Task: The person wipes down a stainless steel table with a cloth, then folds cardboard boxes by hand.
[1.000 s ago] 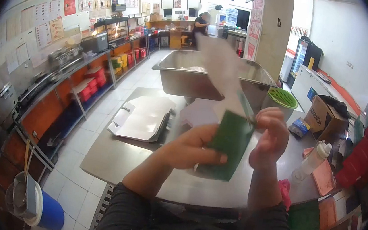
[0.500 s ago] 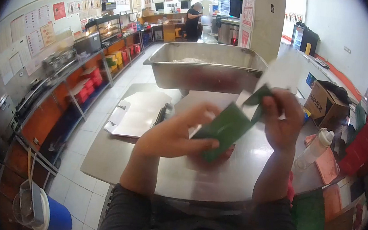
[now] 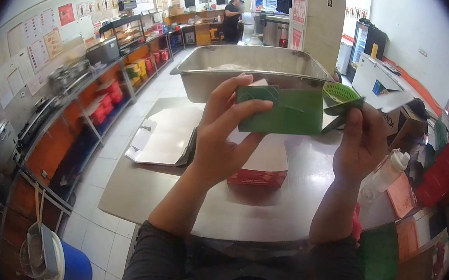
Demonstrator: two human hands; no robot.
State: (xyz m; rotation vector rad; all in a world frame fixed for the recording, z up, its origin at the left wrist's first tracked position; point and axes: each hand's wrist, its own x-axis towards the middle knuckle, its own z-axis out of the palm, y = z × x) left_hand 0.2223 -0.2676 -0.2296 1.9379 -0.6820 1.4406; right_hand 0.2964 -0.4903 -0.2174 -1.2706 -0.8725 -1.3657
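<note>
We held the green carton (image 3: 298,115) raised above the steel table (image 3: 303,225), supported at both ends. The left hand (image 3: 219,137) was closed on the carton's left end: one digit lay across the near face, with others behind it or below. The right hand (image 3: 364,141) pinched a green flap (image 3: 343,106) at the right end between thumb and fingers; we could not tell how many fingers bore on its hidden side. A white panel (image 3: 395,101), apparently part of the same carton, projected to the right beyond that hand.

Progress, as we judged it: forming was partly complete. Done: the near face was laid out as one long panel. Left: the right end was unclosed, its flap angled away from the body. We could not verify the folds on the far side.

Below the carton, a red-sided carton (image 3: 258,177) rested on the table, clear of both hands. Pale carton sheets (image 3: 167,134) lay at the table's left; whether they were pre-folded, we could not tell. A squeeze bottle (image 3: 387,176) stood near the right forearm
</note>
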